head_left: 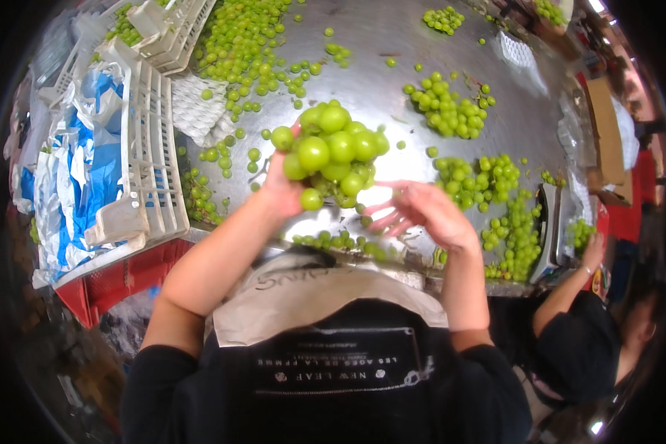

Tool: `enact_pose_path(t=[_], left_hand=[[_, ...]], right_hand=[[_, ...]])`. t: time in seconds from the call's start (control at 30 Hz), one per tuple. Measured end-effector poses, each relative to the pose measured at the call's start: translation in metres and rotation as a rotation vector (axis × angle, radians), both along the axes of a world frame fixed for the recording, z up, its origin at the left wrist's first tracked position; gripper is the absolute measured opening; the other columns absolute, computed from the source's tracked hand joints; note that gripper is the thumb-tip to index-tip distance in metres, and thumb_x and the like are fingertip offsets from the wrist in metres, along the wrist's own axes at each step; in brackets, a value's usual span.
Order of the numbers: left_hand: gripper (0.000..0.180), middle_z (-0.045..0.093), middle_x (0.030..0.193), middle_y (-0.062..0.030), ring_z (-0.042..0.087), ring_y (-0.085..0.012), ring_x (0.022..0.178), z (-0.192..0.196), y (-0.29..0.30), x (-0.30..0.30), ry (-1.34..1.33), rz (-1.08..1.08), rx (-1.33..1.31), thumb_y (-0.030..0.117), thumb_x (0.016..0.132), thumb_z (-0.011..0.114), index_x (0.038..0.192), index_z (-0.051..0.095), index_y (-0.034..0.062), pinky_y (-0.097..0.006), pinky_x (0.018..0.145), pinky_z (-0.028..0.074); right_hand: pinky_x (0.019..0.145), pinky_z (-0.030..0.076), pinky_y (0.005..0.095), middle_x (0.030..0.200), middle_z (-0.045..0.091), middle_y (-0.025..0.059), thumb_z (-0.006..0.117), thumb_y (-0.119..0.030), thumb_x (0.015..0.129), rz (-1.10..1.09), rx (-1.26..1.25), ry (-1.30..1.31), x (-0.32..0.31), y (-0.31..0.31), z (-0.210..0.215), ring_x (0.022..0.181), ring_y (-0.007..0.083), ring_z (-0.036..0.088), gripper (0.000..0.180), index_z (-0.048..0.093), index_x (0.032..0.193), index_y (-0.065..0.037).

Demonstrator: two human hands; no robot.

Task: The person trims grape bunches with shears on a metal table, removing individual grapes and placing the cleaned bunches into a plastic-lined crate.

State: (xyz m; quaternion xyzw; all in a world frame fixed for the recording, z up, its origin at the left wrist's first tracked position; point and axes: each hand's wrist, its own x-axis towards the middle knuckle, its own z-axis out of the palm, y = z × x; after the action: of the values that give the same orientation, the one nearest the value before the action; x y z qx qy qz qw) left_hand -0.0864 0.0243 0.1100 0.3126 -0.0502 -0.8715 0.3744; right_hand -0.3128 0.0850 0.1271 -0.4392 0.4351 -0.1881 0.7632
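Note:
My left hand holds up a bunch of green grapes over the metal table; the fruit hides most of its fingers. Just right of the bunch, my right hand has its fingers stretched out and apart, a little blurred, with nothing in them. Below the held bunch, more grapes lie along the near table edge. Right of my right hand, several bunches rest on the metal.
Loose grapes are heaped at the far left. White plastic crates stand on the left, one holding blue and white wrapping. A white foam net lies beside them. At right, a co-worker's hand touches grapes near a cardboard box.

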Motion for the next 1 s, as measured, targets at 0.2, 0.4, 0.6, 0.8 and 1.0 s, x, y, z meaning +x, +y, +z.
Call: enact_pose_path(t=[0.2,0.4,0.6,0.8,1.0], left_hand=[[0.063,0.046,0.13,-0.0127,0.047,-0.0289,0.117,0.009,0.004,-0.013,-0.117,-0.109,-0.042,0.057,0.089,0.035,0.131,0.04,0.0102,-0.048,0.1,0.036],[0.071,0.041,0.136,-0.0145,0.046,-0.0283,0.12,0.023,0.012,-0.009,-0.145,-0.413,-0.148,0.058,0.093,0.02,0.136,0.03,0.0023,-0.045,0.095,0.042],[0.05,0.054,0.123,-0.0152,0.06,-0.024,0.098,0.036,0.0,0.01,-0.982,-0.922,-0.808,0.041,0.092,0.046,0.126,0.049,0.0034,-0.037,0.08,0.05],[0.031,0.059,0.115,-0.008,0.055,-0.0157,0.102,0.035,-0.022,-0.008,-0.947,-0.193,-1.177,0.01,0.086,0.057,0.116,0.057,0.0034,-0.03,0.089,0.044],[0.027,0.061,0.109,-0.006,0.057,-0.0152,0.095,0.039,-0.029,-0.015,-0.963,-0.312,-1.312,0.006,0.081,0.063,0.107,0.063,0.0056,-0.028,0.085,0.045]], right_hand=[[0.099,0.037,0.0342,0.134,0.04,0.012,0.068,-0.059,0.068,-0.455,-0.789,-0.178,0.014,-0.044,-0.056,0.122,0.0213,0.041,0.094,0.033,0.135,-0.003],[0.105,0.034,0.0449,0.131,0.042,0.0155,0.06,-0.071,0.067,-0.666,-0.328,-0.749,0.052,-0.038,-0.058,0.122,0.0306,0.041,0.1,0.031,0.136,-0.005],[0.102,0.034,0.0495,0.131,0.043,0.0172,0.05,-0.071,0.074,-0.78,0.126,-1.342,0.044,-0.03,-0.09,0.121,0.0345,0.042,0.085,0.042,0.13,-0.007],[0.104,0.032,0.0472,0.136,0.039,0.0149,0.036,-0.074,0.078,-0.899,0.065,-0.842,0.054,-0.02,-0.064,0.124,0.0328,0.039,0.087,0.035,0.136,-0.009],[0.105,0.031,0.0449,0.141,0.032,0.0138,0.028,-0.072,0.082,-0.509,0.098,-1.459,0.055,-0.013,-0.084,0.128,0.0299,0.036,0.087,0.026,0.14,-0.007]])
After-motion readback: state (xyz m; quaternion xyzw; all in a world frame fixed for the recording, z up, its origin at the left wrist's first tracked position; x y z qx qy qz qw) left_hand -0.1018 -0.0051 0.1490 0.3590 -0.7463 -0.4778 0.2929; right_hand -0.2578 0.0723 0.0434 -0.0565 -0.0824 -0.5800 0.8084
